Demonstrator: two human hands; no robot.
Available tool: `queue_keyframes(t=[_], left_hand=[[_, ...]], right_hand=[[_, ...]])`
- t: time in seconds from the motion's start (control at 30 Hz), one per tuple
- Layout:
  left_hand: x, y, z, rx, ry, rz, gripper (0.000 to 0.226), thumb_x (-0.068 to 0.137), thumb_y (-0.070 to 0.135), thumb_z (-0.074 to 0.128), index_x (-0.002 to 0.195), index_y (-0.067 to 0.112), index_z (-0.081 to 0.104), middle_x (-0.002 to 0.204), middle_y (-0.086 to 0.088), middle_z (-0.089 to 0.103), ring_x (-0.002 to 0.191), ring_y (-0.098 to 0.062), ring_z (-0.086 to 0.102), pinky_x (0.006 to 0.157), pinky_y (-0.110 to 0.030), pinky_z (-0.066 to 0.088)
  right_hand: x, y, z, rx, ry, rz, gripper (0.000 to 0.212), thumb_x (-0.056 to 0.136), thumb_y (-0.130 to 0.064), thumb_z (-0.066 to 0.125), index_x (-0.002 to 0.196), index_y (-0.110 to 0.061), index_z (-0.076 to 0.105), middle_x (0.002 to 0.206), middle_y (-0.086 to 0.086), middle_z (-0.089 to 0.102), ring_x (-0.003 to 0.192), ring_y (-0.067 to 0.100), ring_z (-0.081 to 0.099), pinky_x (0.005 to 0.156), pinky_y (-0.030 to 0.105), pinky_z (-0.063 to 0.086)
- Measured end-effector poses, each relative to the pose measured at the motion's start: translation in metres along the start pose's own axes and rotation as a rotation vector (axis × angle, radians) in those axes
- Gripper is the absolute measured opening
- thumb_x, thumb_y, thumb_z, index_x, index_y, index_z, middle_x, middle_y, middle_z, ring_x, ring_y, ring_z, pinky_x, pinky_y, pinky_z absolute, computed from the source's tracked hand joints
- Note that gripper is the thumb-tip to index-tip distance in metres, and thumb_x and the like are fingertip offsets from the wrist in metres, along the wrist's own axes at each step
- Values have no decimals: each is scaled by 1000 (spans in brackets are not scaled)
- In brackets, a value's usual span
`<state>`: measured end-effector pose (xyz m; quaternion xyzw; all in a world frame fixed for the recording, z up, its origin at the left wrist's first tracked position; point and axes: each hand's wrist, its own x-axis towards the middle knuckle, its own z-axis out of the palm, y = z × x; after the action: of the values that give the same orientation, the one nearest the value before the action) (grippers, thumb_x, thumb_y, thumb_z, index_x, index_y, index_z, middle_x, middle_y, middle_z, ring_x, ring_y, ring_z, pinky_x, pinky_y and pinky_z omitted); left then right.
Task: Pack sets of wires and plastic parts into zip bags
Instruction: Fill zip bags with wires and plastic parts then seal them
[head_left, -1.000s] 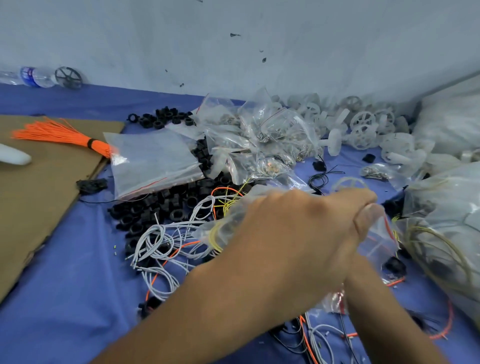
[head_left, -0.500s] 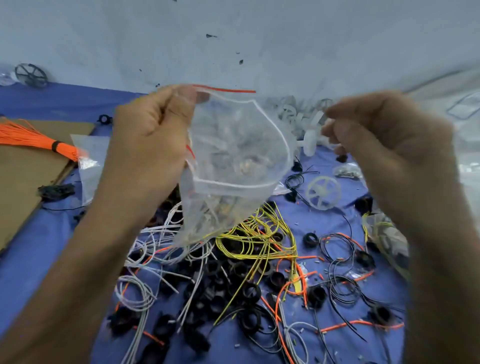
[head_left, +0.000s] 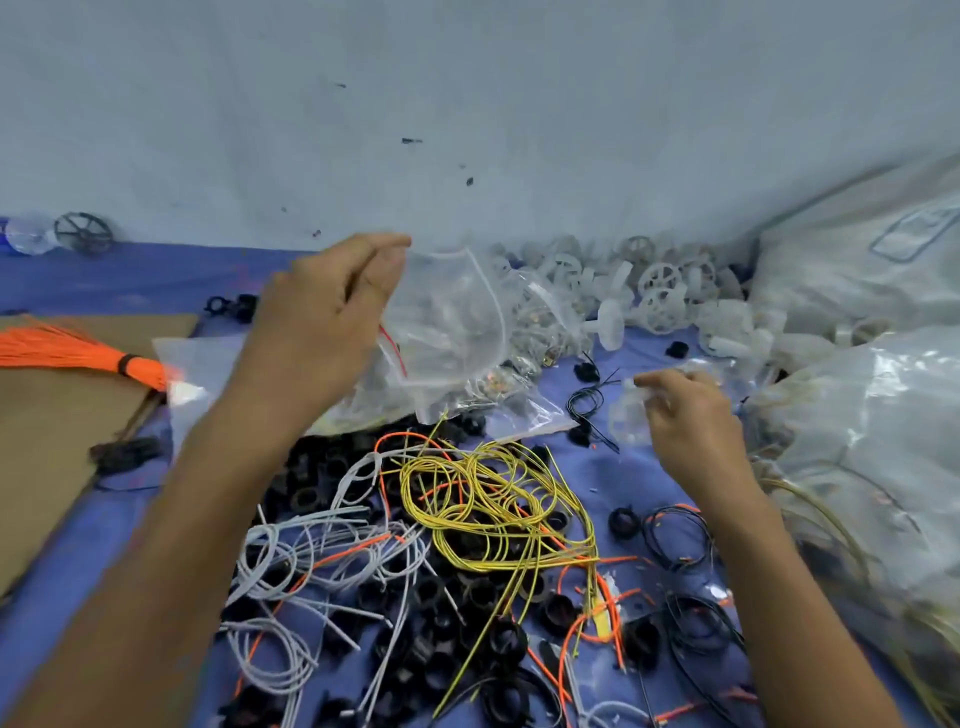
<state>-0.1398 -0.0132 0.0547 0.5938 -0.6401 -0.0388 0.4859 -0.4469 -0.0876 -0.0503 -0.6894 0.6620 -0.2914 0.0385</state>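
A pale grey-blue wall (head_left: 467, 78) flecked with dark specks rises behind the blue cloth (head_left: 130, 270), with brown cardboard (head_left: 47, 415) over its left edge.

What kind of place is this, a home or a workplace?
Probably a small hand-packing workstation: yellow wires and black plastic rings lie heaped on a blue cloth, white plastic wheels pile along the wall, and the left hand holds a clear zip bag.
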Motion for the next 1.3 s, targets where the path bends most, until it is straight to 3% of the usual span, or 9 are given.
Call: queue_keyframes(t=[0.13, 0.23, 0.3, 0.5, 0.77, 0.93, 1.0, 1.17, 1.3], left_hand=[[-23, -7, 36, 70, -46, -55, 36, 103, 47, 42, 125, 31, 65, 72, 12, 63, 74, -15, 62, 66, -30, 45], [-26, -8, 51, 59, -52, -33, 36, 102, 51, 40, 124, 36, 64, 54, 17, 54, 55, -1, 50, 54, -26, 35], [-32, -4, 58, 83, -84, -17, 37, 102, 53, 37, 124, 38, 63, 53, 18, 52, 59, -3, 52, 56, -26, 39], [-38, -4, 59, 71, -182, -26, 42, 101, 60, 26, 125, 47, 57, 84, 15, 71, 82, -14, 64, 74, -39, 54], [-40, -4, 55, 78, -184, -18, 46, 100, 63, 25, 132, 45, 54, 106, 14, 73, 101, -17, 65, 84, -40, 53], [-39, -1, 60, 119, -229, -10, 53, 95, 66, 23, 137, 47, 50, 111, 14, 72, 106, -18, 65, 87, -41, 52], [-38, -2, 59, 121, -214, -18, 51, 96, 64, 23, 135, 46, 51, 98, 12, 73, 100, -20, 66, 83, -41, 52], [-35, -5, 52, 65, -128, -64, 55, 94, 67, 24, 130, 43, 58, 92, 11, 74, 85, -18, 65, 71, -35, 50], [-30, -4, 49, 33, -85, -66, 55, 94, 64, 27, 130, 38, 60, 78, 14, 70, 72, -9, 53, 64, -27, 39]], right_hand=[[-2, -29, -34, 448, 162, -60, 7, 95, -23, 62, 101, -25, 65, 98, 2, 66, 75, 22, 71, 75, 36, 51], [-15, -59, -58, 1000, -86, -135, 12, 92, -31, 66, 95, -20, 70, 83, 1, 72, 74, 17, 71, 69, 31, 57], [-24, -75, -65, 1160, -286, -182, 17, 88, -33, 69, 94, -17, 73, 81, 5, 72, 75, 19, 70, 65, 26, 57], [-36, -95, -45, 981, -494, -95, 19, 89, -23, 69, 106, -14, 72, 88, 12, 74, 83, 23, 73, 74, 30, 60], [-39, -93, -22, 866, -334, 33, 16, 89, -30, 72, 99, -20, 64, 82, 5, 72, 68, 25, 72, 71, 50, 60], [-49, -112, -9, 1336, -569, 4, 32, 90, -20, 66, 121, -22, 59, 131, 4, 61, 122, 19, 59, 101, 38, 49], [-51, -116, -10, 1299, -581, -69, 28, 95, -11, 59, 123, -19, 62, 128, 7, 64, 121, 20, 60, 99, 37, 50], [-13, -90, -23, 1147, -189, -10, 14, 92, -6, 60, 99, -13, 69, 84, 9, 74, 72, 18, 68, 65, 28, 56], [70, -34, 3, 498, 42, 95, 21, 87, -13, 60, 107, -16, 66, 105, 2, 68, 99, 21, 64, 83, 38, 52]])
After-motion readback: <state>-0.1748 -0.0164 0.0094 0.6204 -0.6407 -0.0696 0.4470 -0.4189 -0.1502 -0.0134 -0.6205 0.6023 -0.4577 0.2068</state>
